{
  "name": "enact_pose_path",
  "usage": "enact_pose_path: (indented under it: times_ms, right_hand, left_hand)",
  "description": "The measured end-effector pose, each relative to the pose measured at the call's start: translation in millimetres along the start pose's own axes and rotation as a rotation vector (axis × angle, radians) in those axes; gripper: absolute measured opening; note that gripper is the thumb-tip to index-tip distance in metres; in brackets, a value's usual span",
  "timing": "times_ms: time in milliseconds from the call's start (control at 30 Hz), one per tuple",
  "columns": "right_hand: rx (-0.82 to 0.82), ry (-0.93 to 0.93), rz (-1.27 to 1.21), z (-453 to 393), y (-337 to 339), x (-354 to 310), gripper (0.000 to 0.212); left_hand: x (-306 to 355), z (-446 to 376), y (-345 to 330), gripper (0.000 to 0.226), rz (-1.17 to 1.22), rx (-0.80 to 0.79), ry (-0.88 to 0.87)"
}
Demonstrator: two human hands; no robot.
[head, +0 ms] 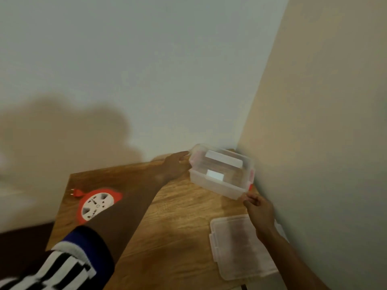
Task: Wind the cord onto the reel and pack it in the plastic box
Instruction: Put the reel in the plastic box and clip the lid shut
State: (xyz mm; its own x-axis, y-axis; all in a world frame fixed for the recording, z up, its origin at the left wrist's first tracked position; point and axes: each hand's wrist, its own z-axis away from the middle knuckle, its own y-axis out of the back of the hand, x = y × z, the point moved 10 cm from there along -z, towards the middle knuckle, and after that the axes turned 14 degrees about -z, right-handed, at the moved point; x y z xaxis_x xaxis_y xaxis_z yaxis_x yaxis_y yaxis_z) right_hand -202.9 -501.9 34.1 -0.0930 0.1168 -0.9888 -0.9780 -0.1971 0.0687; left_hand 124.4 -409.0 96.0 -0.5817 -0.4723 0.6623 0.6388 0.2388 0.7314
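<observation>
In the head view, the left hand is gripping the left end of the clear plastic box, and the right hand is pinching its near right corner with the fingers closed on the rim. The box is sitting tilted at the far right corner of the wooden bench, close against the two walls, and I cannot tell if it is touching the bench. Its clear lid is lying flat on the bench near the right edge, partly under the right forearm. The red and white reel is lying flat near the left edge of the bench, with its red plug just beside it. The picture is somewhat blurred.
</observation>
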Motion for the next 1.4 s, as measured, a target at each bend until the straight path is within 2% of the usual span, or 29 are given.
enact_pose_path:
  times_ms: [67, 167, 267, 333, 400, 567, 700, 800, 867, 967, 1200, 1333, 1400]
  right_hand:
    - [0.046, -0.033, 0.025, -4.0, 27.8, 8.0, 0.028]
    - [0.084, -0.04, 0.124, -4.8, 65.9, 18.8, 0.029]
    - [0.028, -0.029, 0.398, -5.1, 90.0, 31.8, 0.038]
    - [-0.045, -0.097, 0.658, -5.5, 103.4, 51.5, 0.053]
    - [-0.098, -0.173, 0.779, -4.2, 115.5, 71.7, 0.058]
    - [-0.088, -0.13, 0.67, -0.5, 127.6, 73.4, 0.018]
    - [-0.087, -0.125, 0.664, -3.0, 127.0, 73.7, 0.018]
    - [-0.108, -0.08, 0.633, -2.2, 121.0, 68.6, 0.014]
    - [-0.134, -0.063, 0.509, 1.4, 111.3, 60.9, 0.012]
    - [-0.136, -0.2, 0.21, 7.4, 94.3, 58.8, 0.002]
    - [-0.226, -0.377, -0.27, 22.7, 31.6, 37.2, 0.012]
    - [-0.237, -0.454, -0.366, 32.7, -16.3, 39.5, 0.017]
    - [-0.263, -0.475, -0.384, 40.5, -42.3, 43.5, 0.016]
  left_hand:
    - [7.6, -5.9, -17.7, 0.063, -0.028, -0.029, 0.023]
    - [15.8, -10.5, -33.2, 0.06, -0.059, 0.026, 0.07]
    - [23.1, -13.9, -40.7, 0.049, -0.069, 0.091, 0.079]
    - [22.1, -17.2, -46.0, 0.049, -0.111, 0.093, 0.112]
    - [18.1, -18.5, -46.1, 0.047, -0.098, 0.128, 0.166]
    - [7.6, -9.4, -57.5, 0.043, 0.072, 0.132, 0.216]
    - [-9.1, -5.7, -76.6, 0.027, 0.144, 0.051, 0.311]
    - [-19.8, 1.1, -90.4, 0.032, 0.188, -0.042, 0.384]
    - [-22.6, 3.7, -89.6, 0.037, 0.203, -0.058, 0.396]
    - [-25.0, 8.3, -86.5, 0.043, 0.261, -0.066, 0.401]
    - [-55.3, 31.2, -35.9, 0.031, 0.306, 0.079, 0.426]
    - [-99.0, 59.7, 7.2, 0.004, 0.407, 0.179, 0.478]
    - [-122.2, 75.3, 27.0, 0.006, 0.433, 0.235, 0.503]
